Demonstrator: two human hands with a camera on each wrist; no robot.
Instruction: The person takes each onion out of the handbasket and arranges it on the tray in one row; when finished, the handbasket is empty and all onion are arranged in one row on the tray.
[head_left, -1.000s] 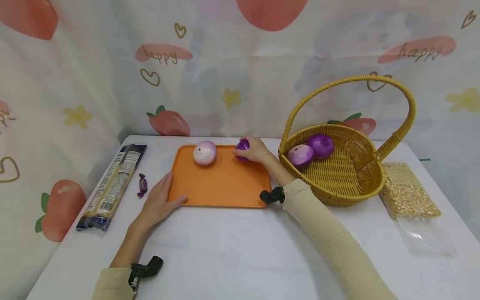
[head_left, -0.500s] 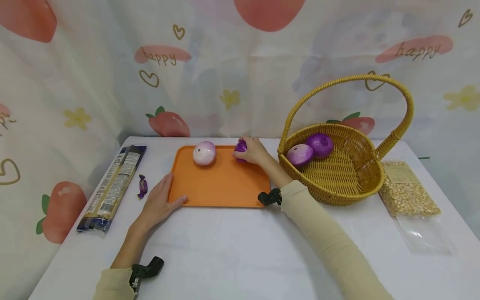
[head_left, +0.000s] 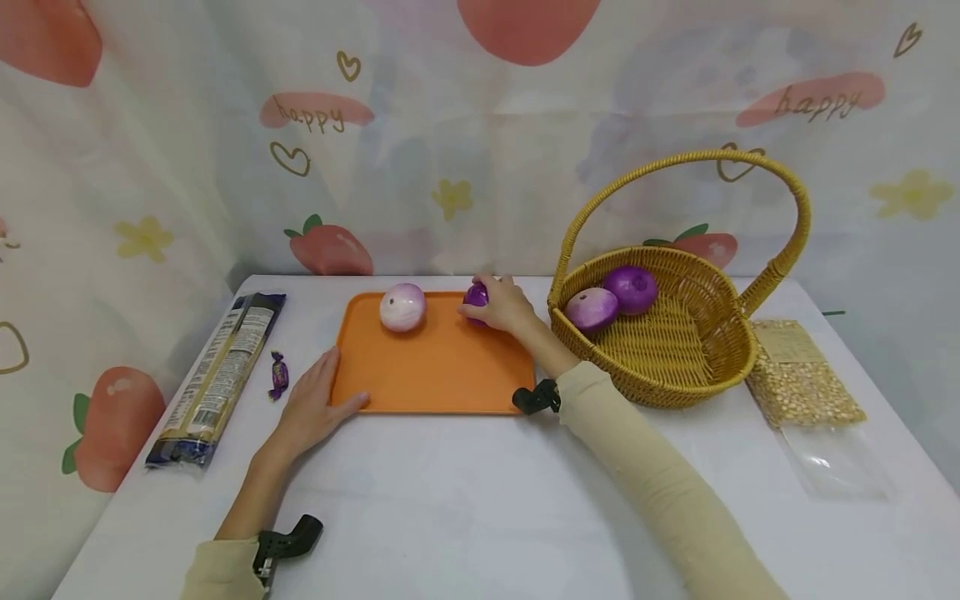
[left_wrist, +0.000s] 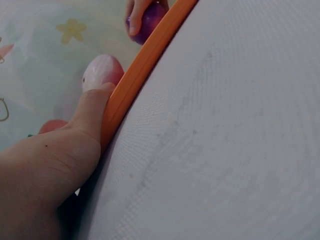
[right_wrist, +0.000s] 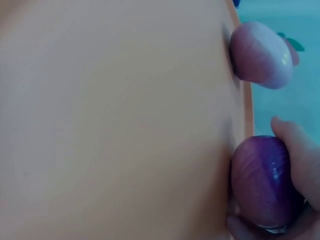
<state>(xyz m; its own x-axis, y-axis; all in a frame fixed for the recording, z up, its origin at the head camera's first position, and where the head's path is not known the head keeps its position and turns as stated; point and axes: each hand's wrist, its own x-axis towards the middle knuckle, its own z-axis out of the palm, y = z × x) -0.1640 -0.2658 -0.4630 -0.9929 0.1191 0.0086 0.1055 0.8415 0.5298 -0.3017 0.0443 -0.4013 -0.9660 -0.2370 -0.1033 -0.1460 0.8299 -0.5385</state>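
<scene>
Only my view has moved since a second ago, turning slightly right, so everything on the white tablecloth (head_left: 435,500) sits a little further left; my hands keep their places. My left hand (head_left: 317,392) is spread at the near left corner of the orange tray (head_left: 435,367), thumb on the front rim, fingers along the left side. My right hand (head_left: 506,304) pinches a dark purple onion (head_left: 474,297) between thumb and fingers at the tray's back right; whether it bears on the tray I cannot tell. A paler onion (head_left: 402,307) sits at the back left, well apart from it.

Left of the tray lies a small wrapped sweet (head_left: 279,375), and beyond it a long packet (head_left: 217,375) slants along the table's edge. To the right stands a woven basket (head_left: 660,392) with a tall arched handle, two more onions (head_left: 630,289) touching inside; just beside it lies a bag of yellow grains (head_left: 804,375). Pale curtain (head_left: 510,150) hangs behind and to the left, printed with strawberries, yellow flowers, hearts and "happy".
</scene>
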